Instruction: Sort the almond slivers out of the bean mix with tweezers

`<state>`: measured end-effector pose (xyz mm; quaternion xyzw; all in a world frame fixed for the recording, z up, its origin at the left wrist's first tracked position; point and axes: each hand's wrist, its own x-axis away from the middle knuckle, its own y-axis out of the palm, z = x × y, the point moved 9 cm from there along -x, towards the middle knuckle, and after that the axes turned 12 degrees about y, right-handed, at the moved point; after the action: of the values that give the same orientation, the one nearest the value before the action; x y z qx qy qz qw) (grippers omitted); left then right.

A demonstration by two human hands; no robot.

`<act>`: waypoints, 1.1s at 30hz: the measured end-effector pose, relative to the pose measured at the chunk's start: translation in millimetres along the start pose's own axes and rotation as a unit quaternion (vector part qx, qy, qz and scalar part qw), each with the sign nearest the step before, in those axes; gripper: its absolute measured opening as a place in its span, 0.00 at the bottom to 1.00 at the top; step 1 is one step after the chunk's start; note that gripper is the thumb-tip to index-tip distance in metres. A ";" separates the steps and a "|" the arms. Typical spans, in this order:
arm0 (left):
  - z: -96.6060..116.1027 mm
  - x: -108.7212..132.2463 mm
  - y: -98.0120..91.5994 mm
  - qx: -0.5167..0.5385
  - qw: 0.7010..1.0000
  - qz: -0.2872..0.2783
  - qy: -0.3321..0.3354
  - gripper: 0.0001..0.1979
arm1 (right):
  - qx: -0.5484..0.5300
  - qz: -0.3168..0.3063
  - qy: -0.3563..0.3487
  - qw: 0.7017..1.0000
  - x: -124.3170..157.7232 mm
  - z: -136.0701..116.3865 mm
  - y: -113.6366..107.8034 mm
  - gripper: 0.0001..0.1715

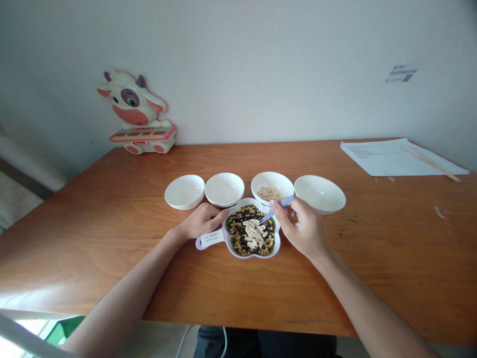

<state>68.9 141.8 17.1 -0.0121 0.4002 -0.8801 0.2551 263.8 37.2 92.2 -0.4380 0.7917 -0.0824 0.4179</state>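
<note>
A flower-shaped dish (231, 248) with a labelled lilac handle (212, 239) lies on the table in front of me. It holds yellow beans, dark grains and a heap of pale flat seeds (254, 232) in the middle. My left hand (203, 220) grips the dish's left rim beside the handle, thumb on the edge. Between thumb and fingers, my right hand (300, 223) pinches small blue tweezers (275, 210), their tip down at the heap's upper edge. Behind the dish stands a white bowl (280, 179) with some pale seeds (269, 193) in it.
Three more white bowls stand in the same row: one at far left (185, 192), one beside it (224, 190), one at right (319, 194). A cow toy piano (138, 117) leans at the back left. Paper sheets (395, 158) and a wooden stick (434, 165) lie at back right.
</note>
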 end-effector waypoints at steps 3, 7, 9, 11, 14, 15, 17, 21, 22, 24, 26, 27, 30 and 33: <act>-0.4 -0.2 0.0 -0.001 1.000 0.000 -0.006 0.29 | 0.006 -0.007 -0.001 1.000 0.1 0.1 1.9 0.15; 1.7 -1.3 -0.1 0.001 1.000 0.000 0.002 0.30 | 0.005 -0.010 0.013 1.000 0.4 3.9 4.2 0.15; 1.8 -1.4 -0.1 0.002 1.000 0.000 0.003 0.30 | 0.002 -0.010 0.027 1.000 -0.1 6.8 5.0 0.17; 1.4 -1.3 -0.3 0.003 1.000 0.000 0.003 0.30 | -0.001 -0.013 0.043 0.999 -0.7 10.1 6.2 0.19; 0.5 -1.1 -0.1 0.005 1.000 -0.001 -0.002 0.30 | -0.005 -0.018 0.061 0.998 -1.2 13.6 8.2 0.21; 0.5 -1.1 0.1 0.005 1.000 -0.003 -0.003 0.30 | -0.005 -0.020 0.063 0.998 -1.3 14.0 8.8 0.21; 0.8 -1.2 0.1 0.005 1.000 -0.003 -0.004 0.30 | -0.005 -0.022 0.063 0.998 -1.2 13.5 9.7 0.21; 1.6 -1.1 -0.5 0.006 1.000 -0.003 -0.006 0.29 | 0.003 -0.025 0.061 0.998 -0.9 11.8 10.9 0.22; 1.8 -1.1 -0.6 0.007 1.000 -0.003 -0.007 0.29 | 0.005 -0.026 0.061 0.998 -0.8 11.6 11.1 0.22; 2.5 -1.1 -0.9 0.007 1.000 -0.002 -0.006 0.29 | 0.006 -0.027 0.061 0.998 -0.7 11.4 11.1 0.22; 3.2 -1.3 -1.5 0.005 1.000 0.000 -0.005 0.29 | 0.005 -0.027 0.060 0.998 -0.6 11.5 11.2 0.22; 3.2 -1.3 -1.5 0.005 1.000 0.000 -0.004 0.29 | 0.005 -0.027 0.060 0.998 -0.7 11.8 11.3 0.22; 2.5 -1.4 -1.4 0.003 1.000 0.000 -0.005 0.29 | 0.004 -0.024 0.058 0.998 -0.8 12.2 11.6 0.22; 0.3 -1.0 -0.7 0.002 1.000 -0.002 -0.011 0.30 | 0.005 -0.027 0.060 0.998 -1.1 12.7 12.6 0.22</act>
<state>69.5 142.5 18.0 -0.0218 0.3952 -0.8814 0.2577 265.6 48.5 78.5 -0.4516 0.8027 -0.1234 0.3695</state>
